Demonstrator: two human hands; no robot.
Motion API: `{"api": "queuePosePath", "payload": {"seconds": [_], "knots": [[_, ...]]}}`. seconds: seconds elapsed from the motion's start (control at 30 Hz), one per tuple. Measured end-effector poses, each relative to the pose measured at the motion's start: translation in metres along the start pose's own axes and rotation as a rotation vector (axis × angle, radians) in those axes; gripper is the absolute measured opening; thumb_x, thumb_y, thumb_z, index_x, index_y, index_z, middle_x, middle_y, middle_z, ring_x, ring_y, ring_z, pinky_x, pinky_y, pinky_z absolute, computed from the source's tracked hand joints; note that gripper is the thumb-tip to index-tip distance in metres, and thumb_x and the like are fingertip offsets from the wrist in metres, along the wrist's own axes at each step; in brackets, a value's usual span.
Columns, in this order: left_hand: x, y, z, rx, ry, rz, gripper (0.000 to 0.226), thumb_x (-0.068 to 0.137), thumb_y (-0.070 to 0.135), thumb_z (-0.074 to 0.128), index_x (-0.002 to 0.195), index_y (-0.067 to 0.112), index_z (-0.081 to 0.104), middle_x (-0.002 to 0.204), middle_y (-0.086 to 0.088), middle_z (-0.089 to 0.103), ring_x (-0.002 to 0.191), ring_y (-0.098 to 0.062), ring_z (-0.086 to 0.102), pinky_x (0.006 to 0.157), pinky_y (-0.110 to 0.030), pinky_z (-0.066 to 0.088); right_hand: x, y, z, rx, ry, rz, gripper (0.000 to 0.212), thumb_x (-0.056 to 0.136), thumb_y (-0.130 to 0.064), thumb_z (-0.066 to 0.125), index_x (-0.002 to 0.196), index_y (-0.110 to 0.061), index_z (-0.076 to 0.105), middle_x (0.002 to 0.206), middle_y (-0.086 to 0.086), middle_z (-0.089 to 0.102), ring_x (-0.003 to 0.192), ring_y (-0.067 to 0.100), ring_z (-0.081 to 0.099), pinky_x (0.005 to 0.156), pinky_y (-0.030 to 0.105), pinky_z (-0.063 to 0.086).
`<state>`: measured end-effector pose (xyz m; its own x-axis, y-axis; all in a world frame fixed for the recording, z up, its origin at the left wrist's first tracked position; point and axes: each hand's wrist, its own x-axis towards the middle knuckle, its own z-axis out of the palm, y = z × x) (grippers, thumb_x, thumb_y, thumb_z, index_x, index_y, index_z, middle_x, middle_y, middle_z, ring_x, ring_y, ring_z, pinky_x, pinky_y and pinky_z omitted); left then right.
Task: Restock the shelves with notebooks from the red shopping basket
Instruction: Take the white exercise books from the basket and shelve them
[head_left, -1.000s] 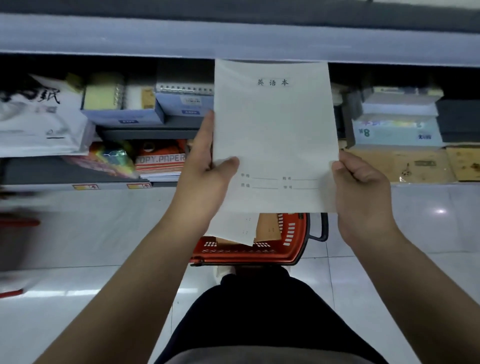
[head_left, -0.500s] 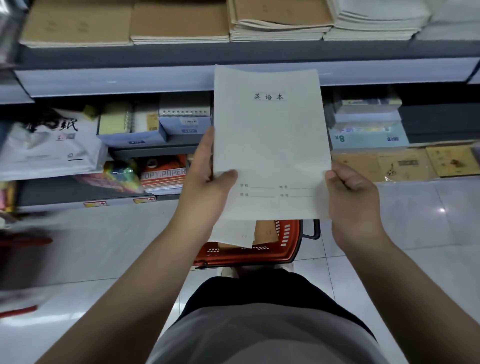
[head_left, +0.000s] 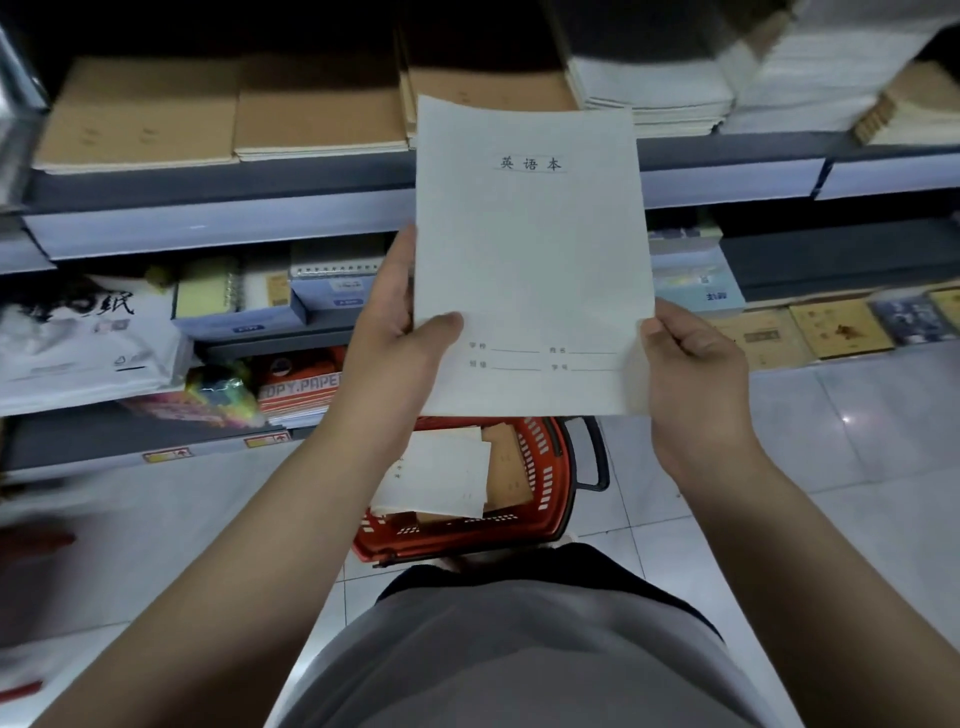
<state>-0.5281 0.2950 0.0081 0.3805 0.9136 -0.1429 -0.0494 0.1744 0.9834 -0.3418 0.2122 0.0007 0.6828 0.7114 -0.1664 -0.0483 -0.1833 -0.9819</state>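
A pale grey notebook (head_left: 530, 249) with a printed title stands upright in front of the shelves, held between both hands. My left hand (head_left: 400, 343) grips its lower left edge, thumb on the cover. My right hand (head_left: 691, 358) grips the lower right corner. Below it, on the floor, the red shopping basket (head_left: 545, 493) holds more white and brown notebooks (head_left: 441, 478). The upper shelf (head_left: 208, 223) carries stacks of brown notebooks (head_left: 311, 114) and white notebooks (head_left: 654, 98) behind the held one.
The lower shelf holds spiral pads, a copy-paper pack (head_left: 301, 384) and white bags (head_left: 78, 343) at left, boxed goods (head_left: 831, 327) at right. The white tiled floor (head_left: 857, 467) spreads around the basket. My torso fills the bottom of the view.
The view has tilted upward, bringing the upper shelf's notebook stacks into sight. Both hands still hold the notebook the same way, with more of the basket showing below it.
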Motion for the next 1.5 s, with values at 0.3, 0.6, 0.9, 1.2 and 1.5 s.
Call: {"api": "queuePosePath", "payload": {"seconds": [0.3, 0.6, 0.9, 1.2, 1.5], "knots": [[0.029, 0.023, 0.027, -0.011, -0.011, 0.0, 0.071, 0.092, -0.017, 0.041, 0.134, 0.04, 0.036, 0.136, 0.012, 0.057, 0.125, -0.006, 0.054, 0.107, -0.038, 0.045, 0.03, -0.023, -0.011, 0.039, 0.035, -0.003, 0.036, 0.098, -0.002, 0.048, 0.092, -0.03, 0.07, 0.088, -0.022, 0.072, 0.092, -0.001, 0.067, 0.093, 0.024, 0.051], [0.082, 0.03, 0.067, 0.122, 0.012, -0.009, 0.064, 0.094, -0.014, 0.046, 0.141, 0.029, 0.041, 0.126, 0.012, 0.064, 0.121, -0.004, 0.057, 0.101, -0.024, 0.046, 0.095, -0.041, -0.028, 0.044, 0.051, 0.011, 0.038, 0.098, -0.003, 0.049, 0.086, -0.034, 0.068, 0.079, -0.026, 0.071, 0.081, -0.009, 0.065, 0.086, 0.015, 0.05], [0.134, 0.017, 0.106, 0.306, 0.082, -0.034, 0.06, 0.091, -0.008, 0.049, 0.138, 0.029, 0.048, 0.128, 0.017, 0.061, 0.118, 0.001, 0.056, 0.096, -0.02, 0.047, 0.173, -0.035, -0.042, -0.04, 0.025, 0.022, 0.035, 0.098, -0.004, 0.048, 0.093, -0.031, 0.07, 0.081, -0.028, 0.07, 0.079, -0.012, 0.062, 0.084, 0.011, 0.049], [0.162, 0.012, 0.14, 0.525, 0.008, -0.126, 0.08, 0.087, 0.012, 0.067, 0.15, 0.033, 0.022, 0.138, 0.019, 0.044, 0.118, 0.008, 0.042, 0.089, 0.003, 0.035, 0.241, -0.026, -0.053, -0.061, -0.003, 0.071, 0.028, 0.099, -0.008, 0.051, 0.1, -0.028, 0.07, 0.094, -0.021, 0.068, 0.087, -0.006, 0.063, 0.089, 0.014, 0.048], [0.183, 0.002, 0.16, 0.657, 0.013, -0.166, 0.111, 0.085, 0.009, 0.072, 0.155, 0.028, -0.012, 0.156, 0.017, 0.014, 0.119, 0.011, 0.024, 0.076, 0.014, 0.025, 0.288, -0.018, -0.056, -0.109, 0.045, 0.068, 0.014, 0.096, -0.016, 0.058, 0.11, -0.013, 0.06, 0.084, -0.015, 0.06, 0.069, -0.013, 0.056, 0.066, 0.001, 0.04]]}}
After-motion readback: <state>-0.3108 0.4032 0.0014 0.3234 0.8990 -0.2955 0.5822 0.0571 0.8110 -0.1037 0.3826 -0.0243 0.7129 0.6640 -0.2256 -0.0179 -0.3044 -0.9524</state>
